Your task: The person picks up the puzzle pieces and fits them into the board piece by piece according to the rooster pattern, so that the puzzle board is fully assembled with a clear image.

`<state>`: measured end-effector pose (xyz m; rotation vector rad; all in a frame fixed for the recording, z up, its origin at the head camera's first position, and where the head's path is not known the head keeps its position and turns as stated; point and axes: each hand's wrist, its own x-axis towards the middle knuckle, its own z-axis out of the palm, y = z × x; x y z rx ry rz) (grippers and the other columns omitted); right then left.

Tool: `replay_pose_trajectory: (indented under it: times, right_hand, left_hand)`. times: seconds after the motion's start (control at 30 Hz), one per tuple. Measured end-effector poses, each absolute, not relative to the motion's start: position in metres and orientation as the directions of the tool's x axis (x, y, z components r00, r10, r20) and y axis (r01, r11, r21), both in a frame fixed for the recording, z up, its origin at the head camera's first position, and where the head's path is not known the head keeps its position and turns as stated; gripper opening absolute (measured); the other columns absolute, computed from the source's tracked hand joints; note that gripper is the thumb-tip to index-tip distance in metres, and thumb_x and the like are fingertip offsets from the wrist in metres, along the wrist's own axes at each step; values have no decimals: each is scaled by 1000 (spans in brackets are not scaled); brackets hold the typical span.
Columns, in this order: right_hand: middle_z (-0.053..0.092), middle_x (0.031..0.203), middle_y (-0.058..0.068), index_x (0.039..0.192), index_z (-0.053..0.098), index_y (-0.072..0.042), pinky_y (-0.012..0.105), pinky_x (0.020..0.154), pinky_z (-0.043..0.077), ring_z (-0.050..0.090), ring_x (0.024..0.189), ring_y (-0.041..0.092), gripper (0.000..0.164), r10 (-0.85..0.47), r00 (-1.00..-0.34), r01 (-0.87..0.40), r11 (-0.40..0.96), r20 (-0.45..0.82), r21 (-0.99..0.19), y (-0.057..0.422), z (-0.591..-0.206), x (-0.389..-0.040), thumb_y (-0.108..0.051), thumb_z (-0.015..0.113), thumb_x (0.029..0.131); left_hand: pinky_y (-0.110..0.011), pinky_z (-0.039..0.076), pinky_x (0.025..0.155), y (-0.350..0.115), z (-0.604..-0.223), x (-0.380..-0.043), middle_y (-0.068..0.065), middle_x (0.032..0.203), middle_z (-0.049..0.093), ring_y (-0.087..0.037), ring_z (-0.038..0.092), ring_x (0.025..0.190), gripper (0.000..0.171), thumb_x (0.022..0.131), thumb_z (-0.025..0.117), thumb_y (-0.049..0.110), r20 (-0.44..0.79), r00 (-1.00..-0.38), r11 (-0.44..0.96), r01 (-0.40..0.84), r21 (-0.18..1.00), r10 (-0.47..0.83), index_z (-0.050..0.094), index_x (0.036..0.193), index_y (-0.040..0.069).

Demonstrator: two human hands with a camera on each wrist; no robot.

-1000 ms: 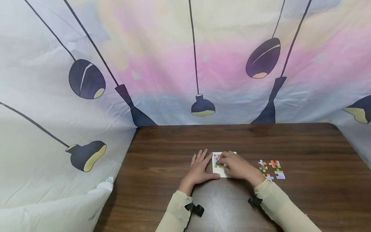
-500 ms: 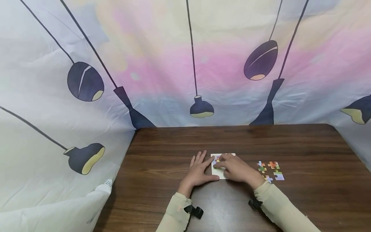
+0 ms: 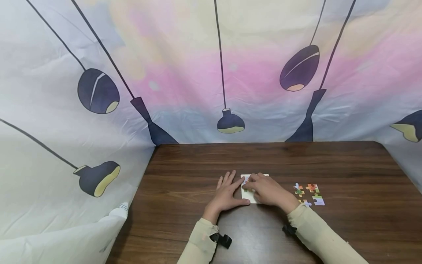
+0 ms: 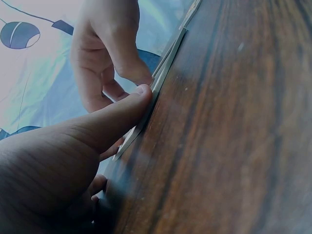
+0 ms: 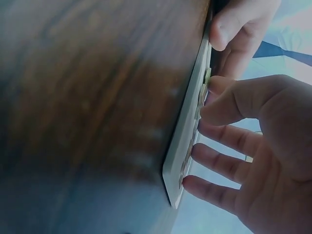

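A small white puzzle board [image 3: 246, 198] lies flat on the table, with colourful jigsaw pieces [image 3: 245, 179] at its upper left, partly covered by fingers. My left hand [image 3: 225, 198] is spread at the board's left side. Its thumb rests on the near edge and its index fingertip touches the left edge. Over the board reaches my right hand [image 3: 271, 189], pinching a puzzle piece [image 5: 202, 93] between thumb and index finger at the board's surface. In the right wrist view its other fingertips touch thin pieces on the board. The pinched piece is mostly hidden in the head view.
Right of the board several loose jigsaw pieces [image 3: 318, 200] lie on the dark wooden table [image 3: 184, 172], close to the right forearm. A cloth backdrop [image 3: 184, 73] with painted lamps hangs behind the table and along its left side.
My right hand's fingertips have shifted slightly left across the board and now cover more of the picture. My left hand stays in place, and the loose pieces lie as before.
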<state>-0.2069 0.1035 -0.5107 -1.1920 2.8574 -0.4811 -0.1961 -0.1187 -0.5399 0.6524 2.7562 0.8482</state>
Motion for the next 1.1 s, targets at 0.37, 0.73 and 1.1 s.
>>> replay_pose_trajectory:
  times: [0.37,0.73,1.1]
  right_hand:
    - [65,135,18,132,75,-10,57,100,53,60,126,39,47,-730,-677,-711,616,93,-340,118,-507,-203,7,68,89]
    - [60,141,21,133,73,-6,63,105,48,56,132,41,43,-719,-691,-684,613,80,-395,117,-509,-200,3,68,91]
    - [57,144,24,135,70,-2,66,107,45,52,134,45,43,-648,-748,-609,583,145,-538,121,-512,-194,3,65,93]
  left_hand:
    - [-58,6,129,-117,-536,-195,-14,175,19,-35,7,163,91,88,82,57,-39,-882,740,370,561,470,45,163,23]
    - [-59,5,129,-119,-537,-195,-14,175,18,-36,6,163,92,88,82,55,-31,-882,725,366,584,470,43,164,22]
    - [-60,6,129,-119,-538,-196,-16,174,20,-37,8,162,94,88,83,53,-26,-883,725,368,582,470,41,164,17]
